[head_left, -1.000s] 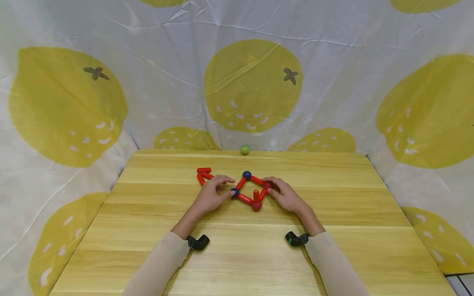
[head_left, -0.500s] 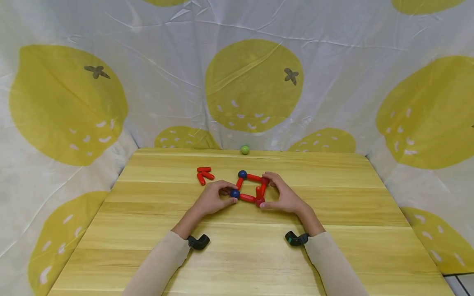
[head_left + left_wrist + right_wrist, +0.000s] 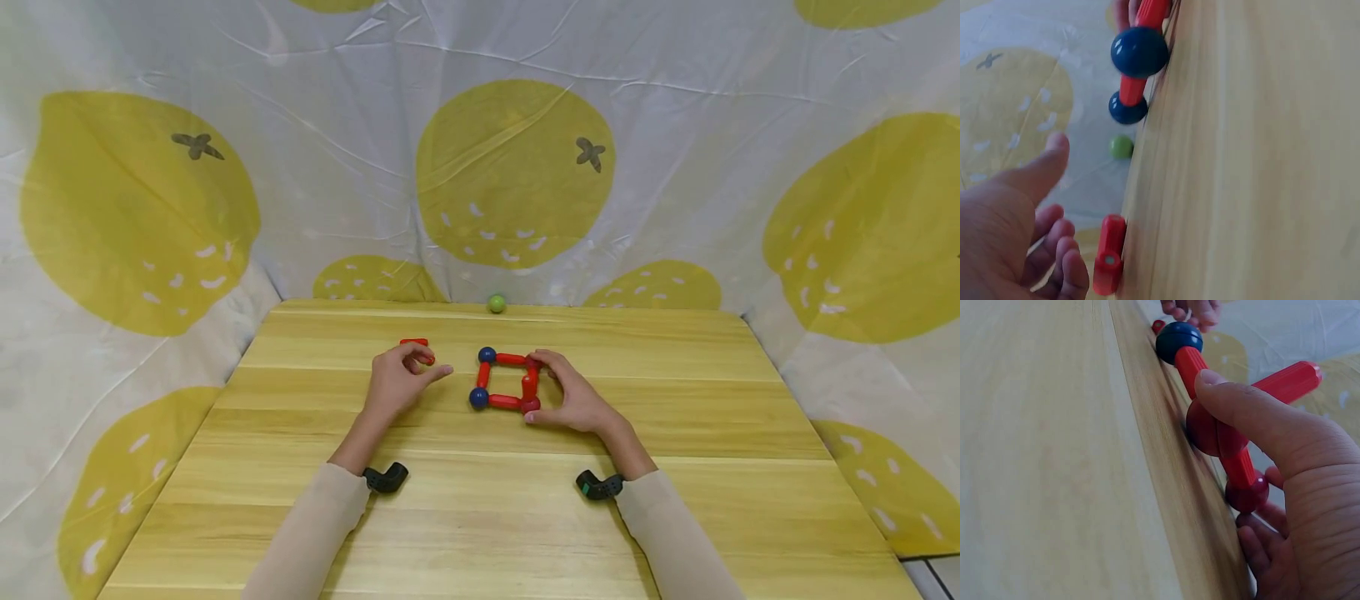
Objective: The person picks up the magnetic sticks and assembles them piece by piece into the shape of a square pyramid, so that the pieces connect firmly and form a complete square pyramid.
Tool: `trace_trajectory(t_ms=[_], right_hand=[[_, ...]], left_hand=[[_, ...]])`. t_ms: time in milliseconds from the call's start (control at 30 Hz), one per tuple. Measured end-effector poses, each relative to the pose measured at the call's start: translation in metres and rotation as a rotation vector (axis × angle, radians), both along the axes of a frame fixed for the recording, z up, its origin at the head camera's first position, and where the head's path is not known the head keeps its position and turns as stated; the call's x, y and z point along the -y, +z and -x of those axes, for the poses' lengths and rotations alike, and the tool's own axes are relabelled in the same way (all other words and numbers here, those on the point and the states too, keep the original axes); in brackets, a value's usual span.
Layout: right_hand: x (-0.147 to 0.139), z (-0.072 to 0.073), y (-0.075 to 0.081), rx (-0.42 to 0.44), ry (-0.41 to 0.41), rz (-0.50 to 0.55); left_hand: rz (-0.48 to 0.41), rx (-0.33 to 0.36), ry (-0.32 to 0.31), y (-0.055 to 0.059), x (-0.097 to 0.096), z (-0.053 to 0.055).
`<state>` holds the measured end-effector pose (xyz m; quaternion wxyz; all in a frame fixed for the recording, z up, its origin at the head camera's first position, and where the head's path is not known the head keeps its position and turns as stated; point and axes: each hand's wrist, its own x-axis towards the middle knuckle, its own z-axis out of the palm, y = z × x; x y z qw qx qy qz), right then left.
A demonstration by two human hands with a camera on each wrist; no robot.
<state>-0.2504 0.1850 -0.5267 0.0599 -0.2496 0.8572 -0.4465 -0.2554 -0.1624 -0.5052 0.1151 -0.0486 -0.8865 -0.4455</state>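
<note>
On the table lies a square frame [image 3: 504, 402] of red rods, joined by two blue balls on its left and two red balls on its right. One more red rod [image 3: 1288, 381] rises from the near red ball [image 3: 1216, 427]. My right hand [image 3: 579, 400] holds the frame's right side, thumb on the near red ball, fingers at the far one [image 3: 1248, 492]. Left of the frame, my left hand [image 3: 392, 382] hovers by loose red rods [image 3: 1109, 253], thumb and fingers apart, holding nothing. In the head view it partly hides those rods.
A small green ball [image 3: 497, 304] sits at the back edge of the wooden table [image 3: 495, 517]. Behind and at both sides hangs a lemon-print cloth [image 3: 675, 167]. Both wrists carry a black camera [image 3: 600, 485].
My left hand has let go of the near blue ball and moved left to the loose rods. The frame has turned and become squarer. My right thumb has shifted to the near red ball.
</note>
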Motion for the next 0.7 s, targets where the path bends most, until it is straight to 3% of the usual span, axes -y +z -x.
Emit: trace_trajectory(t_ms=[100,233,367,533,700], right_hand=[[0.0,-0.001,0.001,0.007,-0.007,-0.003],[0.0,-0.001,0.0,0.015,-0.008,-0.015],[0.001,0.0,-0.002,0.013,-0.008,-0.023],[0.001,0.001,-0.002,0.011,-0.009,-0.031],[0.0,0.0,-0.001,0.01,-0.009,-0.012]], left_hand=[[0.015,0.007,0.094,-0.002,0.013,0.004],[0.043,0.028,0.139,-0.008,0.026,0.008],[0.049,0.096,0.146,-0.007,0.034,0.009],[0.097,0.201,0.15,0.004,0.045,0.006],[0.119,0.221,0.101,0.011,0.058,0.006]])
